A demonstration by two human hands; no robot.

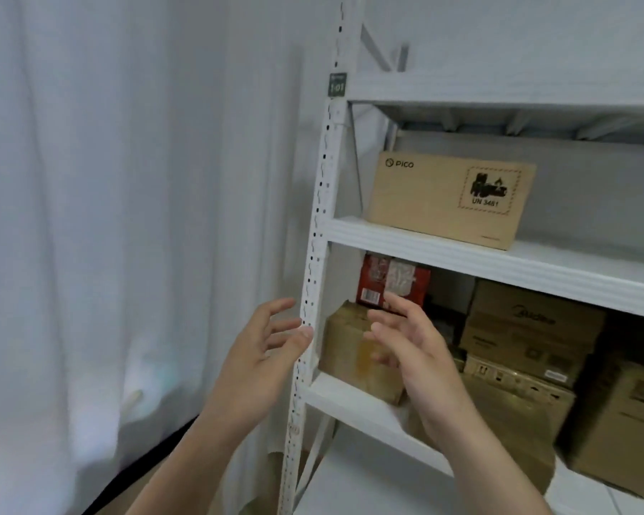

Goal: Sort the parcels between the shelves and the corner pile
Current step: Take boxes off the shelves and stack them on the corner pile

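The left hand (264, 351) and right hand (413, 351) are both released, fingers spread, holding nothing. The left is beside the shelf post (323, 217). The right is just before a brown parcel (344, 343), with a red parcel (387, 276) above its fingertips.

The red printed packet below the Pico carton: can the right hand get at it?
Probably yes. The open right hand hovers just in front of the red printed packet, and nothing else sits between them.

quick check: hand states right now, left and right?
Left hand: open, fingers spread, holding nothing.
Right hand: open, fingers loosely spread, holding nothing, in front of the brown box.
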